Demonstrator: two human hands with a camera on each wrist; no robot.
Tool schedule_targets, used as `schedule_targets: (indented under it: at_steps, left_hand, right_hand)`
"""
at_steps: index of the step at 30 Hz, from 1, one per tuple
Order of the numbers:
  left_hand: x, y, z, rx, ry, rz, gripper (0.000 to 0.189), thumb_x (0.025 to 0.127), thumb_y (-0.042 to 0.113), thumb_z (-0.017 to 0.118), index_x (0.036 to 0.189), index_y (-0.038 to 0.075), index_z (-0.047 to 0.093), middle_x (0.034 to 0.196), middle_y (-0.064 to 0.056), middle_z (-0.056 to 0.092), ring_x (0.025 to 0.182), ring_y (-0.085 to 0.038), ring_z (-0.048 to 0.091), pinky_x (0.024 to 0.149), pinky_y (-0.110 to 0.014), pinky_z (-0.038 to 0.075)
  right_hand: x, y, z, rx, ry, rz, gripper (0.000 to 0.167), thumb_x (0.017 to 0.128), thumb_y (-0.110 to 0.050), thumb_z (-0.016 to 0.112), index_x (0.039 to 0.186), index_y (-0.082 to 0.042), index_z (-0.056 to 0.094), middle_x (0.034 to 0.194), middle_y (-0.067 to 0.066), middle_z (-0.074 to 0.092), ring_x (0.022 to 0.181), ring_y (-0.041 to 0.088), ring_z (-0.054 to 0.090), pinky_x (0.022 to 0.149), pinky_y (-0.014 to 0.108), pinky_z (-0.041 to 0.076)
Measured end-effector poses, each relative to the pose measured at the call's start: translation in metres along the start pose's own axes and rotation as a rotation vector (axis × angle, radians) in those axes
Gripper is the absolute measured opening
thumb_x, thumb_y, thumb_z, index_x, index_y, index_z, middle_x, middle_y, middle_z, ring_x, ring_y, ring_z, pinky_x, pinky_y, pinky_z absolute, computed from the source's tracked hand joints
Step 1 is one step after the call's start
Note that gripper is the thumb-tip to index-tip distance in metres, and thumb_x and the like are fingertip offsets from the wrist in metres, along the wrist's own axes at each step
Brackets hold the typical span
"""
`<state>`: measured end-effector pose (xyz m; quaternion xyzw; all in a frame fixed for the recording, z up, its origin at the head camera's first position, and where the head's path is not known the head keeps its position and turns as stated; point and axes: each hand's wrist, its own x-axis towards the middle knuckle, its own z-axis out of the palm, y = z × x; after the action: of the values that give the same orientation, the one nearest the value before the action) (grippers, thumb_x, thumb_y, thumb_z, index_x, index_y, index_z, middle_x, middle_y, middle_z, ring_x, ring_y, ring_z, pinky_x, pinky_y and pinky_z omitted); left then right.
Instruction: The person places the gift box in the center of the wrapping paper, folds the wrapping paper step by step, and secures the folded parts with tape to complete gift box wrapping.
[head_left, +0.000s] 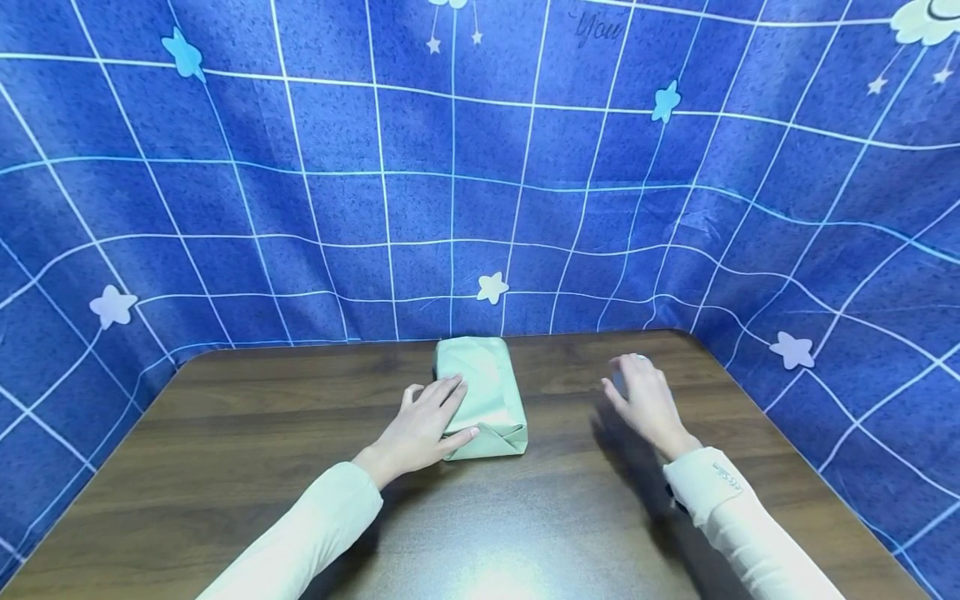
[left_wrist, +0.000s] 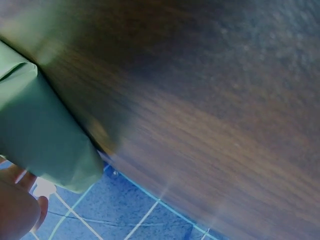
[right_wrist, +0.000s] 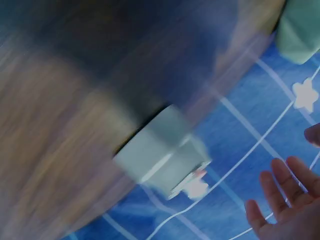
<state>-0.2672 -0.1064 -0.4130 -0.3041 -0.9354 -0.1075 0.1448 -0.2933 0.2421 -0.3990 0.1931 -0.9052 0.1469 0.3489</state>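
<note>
A package wrapped in pale green paper (head_left: 489,385) lies on the wooden table, its folded end toward me. My left hand (head_left: 427,425) rests on its left side, the fingers on top and the thumb at the near end. Over the right part of the table, my right hand (head_left: 647,400) hangs with loosely bent fingers, holding nothing. In the right wrist view a pale, blurred jar-like thing (right_wrist: 162,150) with a rim stands on the table near that hand's fingers (right_wrist: 275,192). From the head view the right hand mostly hides it.
A brown wooden table (head_left: 247,442) spreads under both hands. Blue cloth (head_left: 337,200) with a white grid and stars hangs behind its far edge and along the sides. Light glares off the near middle of the tabletop.
</note>
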Motion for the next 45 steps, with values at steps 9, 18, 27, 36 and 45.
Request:
schedule_targets:
  at_steps: [9, 18, 27, 36, 45]
  left_hand:
    - [0.000, 0.000, -0.001, 0.024, 0.014, 0.017, 0.071, 0.090, 0.054, 0.044, 0.138, 0.004, 0.038, 0.144, -0.014, 0.036, 0.131, -0.028, 0.036, 0.101, -0.052, 0.023]
    - [0.001, -0.001, 0.002, 0.059, 0.025, 0.020, 0.070, 0.090, 0.055, 0.043, 0.138, 0.004, 0.039, 0.143, -0.014, 0.038, 0.131, -0.028, 0.037, 0.101, -0.052, 0.024]
    - [0.000, 0.000, 0.002, 0.044, 0.017, 0.011, 0.070, 0.090, 0.055, 0.043, 0.139, 0.005, 0.038, 0.144, -0.014, 0.036, 0.132, -0.028, 0.035, 0.102, -0.053, 0.023]
    - [0.000, -0.001, 0.003, 0.035, 0.018, 0.004, 0.070, 0.090, 0.055, 0.043, 0.139, 0.004, 0.037, 0.145, -0.014, 0.035, 0.132, -0.028, 0.034, 0.102, -0.052, 0.022]
    - [0.000, -0.001, 0.004, 0.025, 0.001, -0.002, 0.071, 0.091, 0.055, 0.041, 0.140, 0.005, 0.035, 0.146, -0.013, 0.033, 0.134, -0.027, 0.033, 0.103, -0.051, 0.023]
  right_hand:
    - [-0.018, 0.030, -0.017, -0.174, -0.148, 0.285, 0.035, 0.078, -0.028, 0.066, 0.081, 0.005, 0.055, 0.084, 0.022, 0.052, 0.079, 0.041, 0.049, 0.061, 0.051, 0.039]
    - [-0.027, 0.031, -0.025, -0.172, -0.296, 0.359, 0.039, 0.080, -0.035, 0.066, 0.067, 0.001, 0.059, 0.094, 0.026, 0.052, 0.082, 0.043, 0.047, 0.060, 0.052, 0.041]
    - [-0.026, 0.028, -0.023, -0.077, -0.247, 0.402, 0.031, 0.076, -0.022, 0.070, 0.077, 0.008, 0.064, 0.099, 0.029, 0.051, 0.089, 0.048, 0.043, 0.068, 0.053, 0.041]
    - [-0.024, 0.023, -0.015, 0.013, -0.218, 0.497, 0.024, 0.077, -0.011, 0.067, 0.079, 0.012, 0.062, 0.101, 0.031, 0.050, 0.093, 0.048, 0.040, 0.079, 0.052, 0.035]
    - [-0.021, 0.019, -0.013, 0.058, -0.204, 0.582, 0.025, 0.074, -0.006, 0.066, 0.089, 0.014, 0.062, 0.102, 0.031, 0.045, 0.089, 0.050, 0.048, 0.075, 0.054, 0.041]
